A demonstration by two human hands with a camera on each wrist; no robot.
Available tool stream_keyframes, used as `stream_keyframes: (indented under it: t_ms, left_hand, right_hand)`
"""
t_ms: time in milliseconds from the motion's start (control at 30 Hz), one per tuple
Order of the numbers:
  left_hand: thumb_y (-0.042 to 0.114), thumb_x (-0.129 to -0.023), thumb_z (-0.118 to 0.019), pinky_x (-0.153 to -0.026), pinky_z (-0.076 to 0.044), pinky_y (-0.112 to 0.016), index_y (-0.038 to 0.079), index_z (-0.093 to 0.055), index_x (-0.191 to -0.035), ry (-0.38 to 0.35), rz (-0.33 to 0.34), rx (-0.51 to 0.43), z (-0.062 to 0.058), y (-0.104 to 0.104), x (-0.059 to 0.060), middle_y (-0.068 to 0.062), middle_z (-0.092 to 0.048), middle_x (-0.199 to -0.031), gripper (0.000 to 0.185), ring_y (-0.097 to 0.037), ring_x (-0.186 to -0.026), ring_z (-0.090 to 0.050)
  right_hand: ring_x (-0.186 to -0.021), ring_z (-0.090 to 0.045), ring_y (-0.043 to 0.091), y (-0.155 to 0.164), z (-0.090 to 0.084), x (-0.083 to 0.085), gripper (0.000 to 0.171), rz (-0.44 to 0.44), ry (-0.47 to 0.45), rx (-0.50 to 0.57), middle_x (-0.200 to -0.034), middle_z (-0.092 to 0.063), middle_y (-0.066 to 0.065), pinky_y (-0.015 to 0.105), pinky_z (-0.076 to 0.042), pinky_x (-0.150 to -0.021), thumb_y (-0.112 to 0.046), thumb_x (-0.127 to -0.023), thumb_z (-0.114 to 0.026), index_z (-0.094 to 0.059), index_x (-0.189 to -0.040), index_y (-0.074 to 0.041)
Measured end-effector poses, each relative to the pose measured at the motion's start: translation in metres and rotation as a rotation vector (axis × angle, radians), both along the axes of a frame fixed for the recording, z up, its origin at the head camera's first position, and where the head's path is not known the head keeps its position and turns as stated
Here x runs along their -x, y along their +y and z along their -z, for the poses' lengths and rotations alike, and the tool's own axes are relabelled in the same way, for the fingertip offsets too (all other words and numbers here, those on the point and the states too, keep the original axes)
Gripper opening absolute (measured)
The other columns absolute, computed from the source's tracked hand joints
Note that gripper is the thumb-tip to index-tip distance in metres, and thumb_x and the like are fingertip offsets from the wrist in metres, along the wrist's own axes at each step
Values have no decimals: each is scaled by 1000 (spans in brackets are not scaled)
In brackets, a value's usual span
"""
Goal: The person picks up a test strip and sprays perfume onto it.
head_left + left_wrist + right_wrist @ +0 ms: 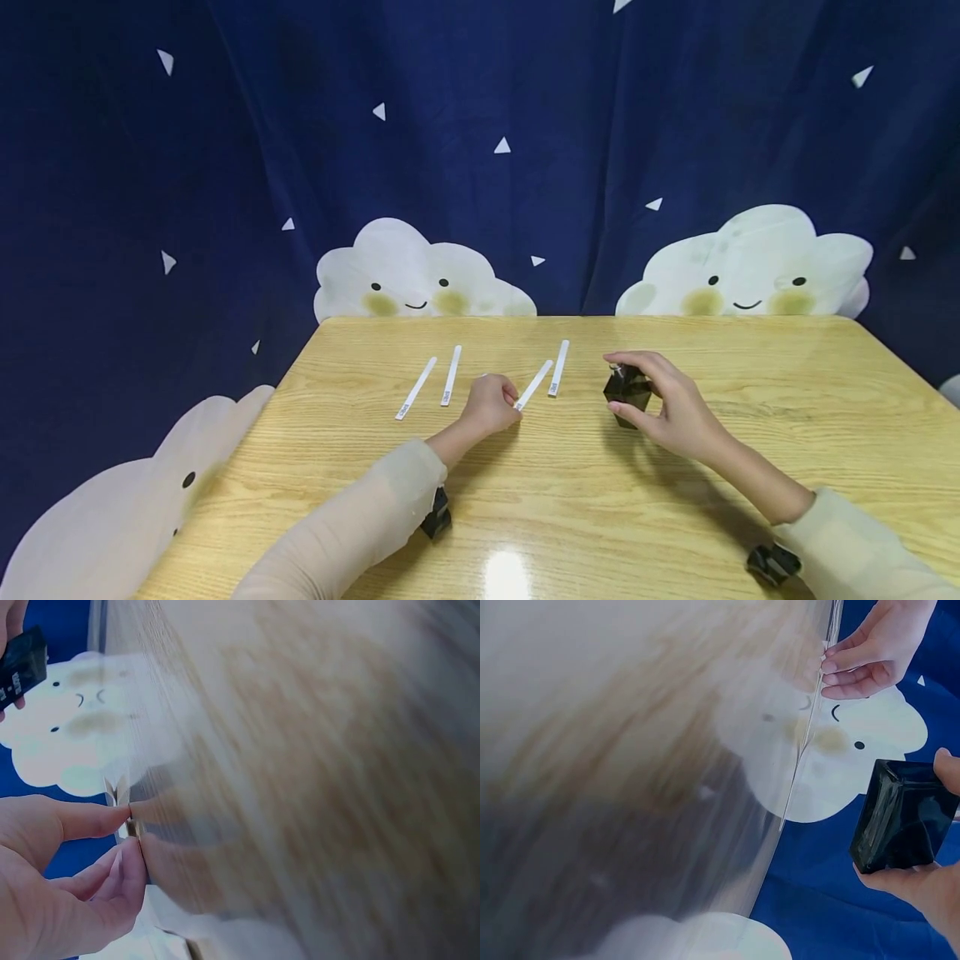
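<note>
In the head view my left hand [489, 406] pinches a white paper test strip [536, 383] by its near, printed end. The left wrist view shows thumb and fingertips meeting low over the tabletop. My right hand [678, 414] grips a dark, faceted glass perfume bottle [627, 390] between thumb and fingers, held above the table with its shadow below. A small silvery nozzle shows on top of the bottle. The right wrist view has the bottle [906, 817] tilted, thumb on one side and fingers on the opposite one.
Three more white strips lie spread on the wooden table [600, 517]: one far left [416, 387], one beside it [452, 376], and one [558, 368] just right of the pinched strip. Behind the table's far edge hangs a dark blue curtain [450, 67] with cloud prints.
</note>
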State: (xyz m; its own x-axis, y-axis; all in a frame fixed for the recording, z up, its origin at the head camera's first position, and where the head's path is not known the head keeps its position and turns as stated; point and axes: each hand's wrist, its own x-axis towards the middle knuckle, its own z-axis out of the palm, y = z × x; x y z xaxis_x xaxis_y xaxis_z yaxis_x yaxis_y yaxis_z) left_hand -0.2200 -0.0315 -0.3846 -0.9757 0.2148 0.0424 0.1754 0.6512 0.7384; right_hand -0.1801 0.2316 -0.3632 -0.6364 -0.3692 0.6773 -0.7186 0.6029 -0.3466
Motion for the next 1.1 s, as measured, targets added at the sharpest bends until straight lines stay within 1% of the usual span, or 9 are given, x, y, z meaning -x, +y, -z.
stream_keyframes:
  t_ms: [200,367,467,667,767,833,900,1000,1100]
  left_hand:
    - [-7,-72,-74,-49,-45,-16,-6,-67,-87,-50,-42,-41,1,-1,2,-12,-66,-71,16,-8,-51,-51]
    - [-7,-74,-70,-44,-43,-14,-6,-68,-83,-65,-35,-87,-2,-3,2,-9,-64,-66,10,-6,-45,-49]
    - [-5,-75,-68,-45,-43,-14,-5,-68,-82,-82,-35,-106,-3,-5,1,-7,-62,-66,8,-7,-48,-52]
    - [3,-79,-69,-53,-43,-16,0,-70,-86,-123,-67,-127,-2,-10,-1,-6,-65,-76,8,-10,-64,-55]
    - [4,-80,-69,-55,-49,-18,-2,-70,-89,-156,-72,-209,1,-12,-1,-6,-66,-76,10,-9,-62,-56]
    - [3,-81,-69,-58,-55,-21,-4,-70,-91,-186,-68,-289,3,-14,-1,-7,-67,-76,12,-8,-59,-58]
    - [2,-82,-68,-63,-59,-24,-7,-68,-94,-210,-57,-363,5,-16,-1,-8,-68,-78,14,-8,-60,-60]
    - [1,-83,-68,-70,-61,-28,-9,-66,-97,-219,-49,-430,5,-19,-2,-11,-68,-82,17,-9,-64,-62]
    - [1,-83,-67,-72,-62,-30,-9,-65,-97,-217,-48,-466,4,-22,-3,-9,-67,-80,17,-10,-64,-63]
  right_hand:
    - [-108,-51,-3,1,-1,-1,64,10,-9,-3,-121,-61,8,21,-59,-69,-1,-69,-83,-58,-128,-10]
    - [-108,-51,-4,1,-2,-2,64,8,-17,4,-122,-60,9,24,-60,-70,1,-70,-82,-57,-128,-9]
    - [-108,-51,-4,1,-3,-2,64,12,-16,5,-122,-61,9,23,-60,-70,1,-70,-82,-57,-128,-10]
    - [-108,-51,-4,1,-2,-2,64,11,-15,5,-121,-61,8,24,-60,-69,0,-70,-82,-58,-128,-9]
    - [-108,-51,-3,1,-2,-2,64,10,-15,5,-121,-61,8,22,-59,-69,0,-70,-82,-58,-128,-10]
    - [-108,-51,-3,1,-2,-2,64,14,-14,0,-121,-61,7,20,-59,-69,-1,-70,-83,-58,-128,-11]
    - [-108,-51,-3,2,-1,-2,65,17,-13,-4,-121,-61,7,19,-58,-69,-1,-70,-83,-57,-129,-12]
    - [-107,-51,-3,1,-1,-2,66,14,-12,-6,-121,-62,6,18,-57,-68,-2,-70,-83,-57,-129,-13]
    - [-105,-52,-2,1,-1,-1,65,3,-12,-1,-120,-62,6,19,-58,-68,-2,-70,-83,-57,-129,-13]
